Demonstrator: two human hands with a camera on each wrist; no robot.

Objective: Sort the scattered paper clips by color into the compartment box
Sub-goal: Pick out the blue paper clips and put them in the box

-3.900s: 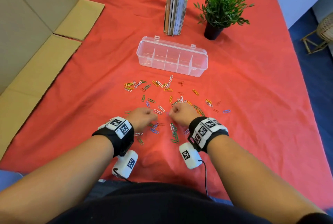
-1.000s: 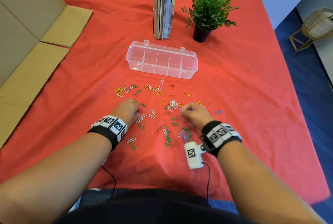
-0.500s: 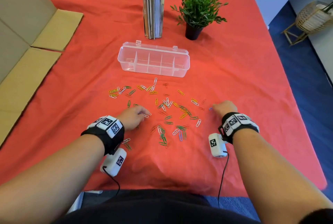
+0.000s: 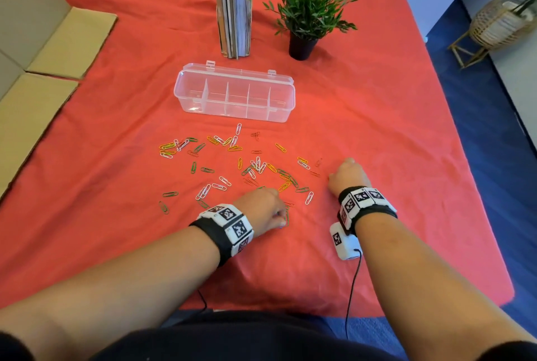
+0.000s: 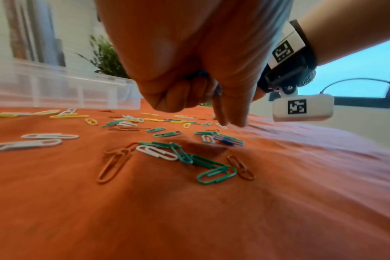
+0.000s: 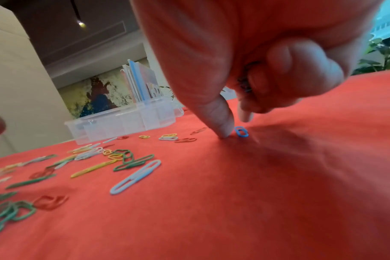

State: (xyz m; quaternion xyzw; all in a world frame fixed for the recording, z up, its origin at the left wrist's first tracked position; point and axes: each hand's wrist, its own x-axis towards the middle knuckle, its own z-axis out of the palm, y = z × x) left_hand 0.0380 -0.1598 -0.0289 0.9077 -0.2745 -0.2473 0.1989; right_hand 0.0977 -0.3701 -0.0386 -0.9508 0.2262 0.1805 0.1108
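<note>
Paper clips [image 4: 255, 167] in green, white, yellow, red and blue lie scattered on the red cloth. The clear compartment box [image 4: 235, 93] stands open behind them, and I see no clips in it. My left hand [image 4: 280, 216] hovers over the near green clips [image 5: 189, 158]. Its curled fingers hold blue clips [image 5: 198, 74], and its fingertips [image 5: 232, 123] point down near a blue clip [image 5: 225, 140]. My right hand [image 6: 235, 126] is at the scatter's right edge. Its thumb presses the cloth beside a blue clip [image 6: 241, 132], and its curled fingers hold dark blue clips [image 6: 245, 84].
Upright books [image 4: 234, 6] and a potted plant [image 4: 308, 11] stand behind the box. Flattened cardboard [image 4: 43, 70] lies along the table's left side. The table's right edge [image 4: 465, 157] drops to a blue floor.
My left hand has moved right, from the white clips to the near green clips. My right hand went from the middle to the lone blue clip at the right and stays there.
</note>
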